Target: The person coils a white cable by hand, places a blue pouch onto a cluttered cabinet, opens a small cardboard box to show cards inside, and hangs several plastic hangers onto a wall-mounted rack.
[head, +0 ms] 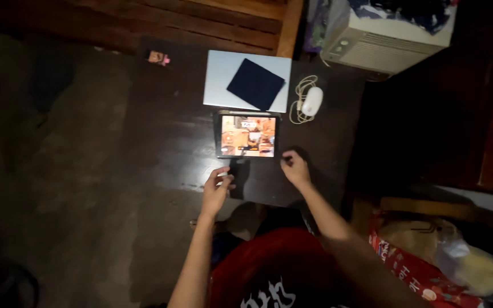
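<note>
— Fingers of my left hand (217,187) are curled at a dark phone (238,177) on the surface (161,142), near the lit tablet (247,136).
— And the right hand (295,169)?
— Curled, empty I think. Phone could slide and knock the propped tablet flat.

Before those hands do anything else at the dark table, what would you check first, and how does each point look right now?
1. Left hand touching the dark phone-like object: ok.
2. Firm grip on it: cannot tell, too dim.
3. Right hand empty, resting near the tablet's corner: ok.
4. Tablet lit and propped against the closed laptop: ok.
5. White mouse and coiled cord apart from both hands: ok.
6. Table edge close to the object: not ok.
</note>
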